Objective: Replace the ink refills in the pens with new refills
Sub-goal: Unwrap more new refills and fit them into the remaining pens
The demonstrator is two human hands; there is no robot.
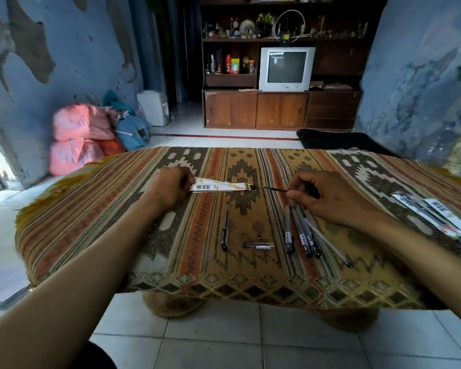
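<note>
Pinching a thin refill point(274, 189), right hand point(330, 199) risks bending it; left hand point(171, 189) grips the packet point(220, 186), which may slip.

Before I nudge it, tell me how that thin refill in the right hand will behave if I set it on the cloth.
The refill is a thin, round rod, so it probably weighs little and may flex. The right hand pinches it by one end. The woven cloth should stop it from rolling.
</note>
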